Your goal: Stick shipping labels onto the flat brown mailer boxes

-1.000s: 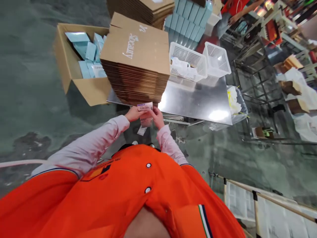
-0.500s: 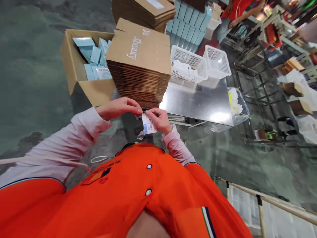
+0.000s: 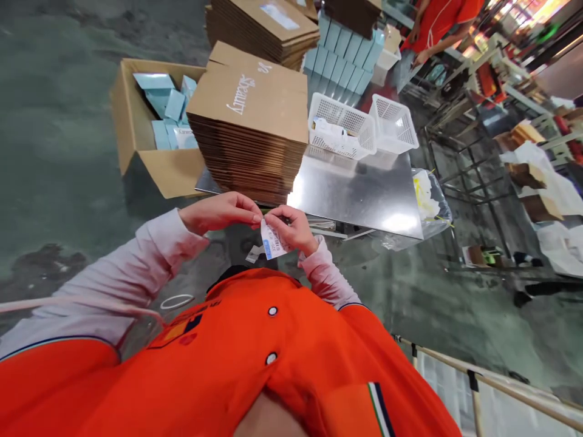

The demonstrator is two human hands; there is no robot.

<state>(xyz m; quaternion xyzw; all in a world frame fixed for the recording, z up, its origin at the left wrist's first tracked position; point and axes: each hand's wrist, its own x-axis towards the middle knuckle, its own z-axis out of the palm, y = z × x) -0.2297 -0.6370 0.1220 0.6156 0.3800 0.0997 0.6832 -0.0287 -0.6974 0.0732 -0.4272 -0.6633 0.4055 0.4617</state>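
A small white printed label (image 3: 273, 241) with a blue patch hangs in front of my orange shirt. My right hand (image 3: 294, 229) pinches it along its upper right side, fingers closed. At its top left corner the fingertips of my left hand (image 3: 223, 212) are pressed together, touching the label and nearly meeting the right thumb. The exact grip there is partly hidden. Just beyond both hands rises a tall stack of flat brown cartons (image 3: 255, 91) with white lettering.
An open carton (image 3: 125, 121) of light blue boxes stands at left. White baskets (image 3: 344, 124) sit on the steel table (image 3: 359, 188), with rows of blue boxes (image 3: 341, 48) behind. A person in orange (image 3: 439, 30) stands at the far right. A wooden rail (image 3: 505, 379) runs lower right.
The view has shifted slightly, so the cartons and hands appear a little lower. The label's free end has swung and tilts more. Both hands stay close together at the label.
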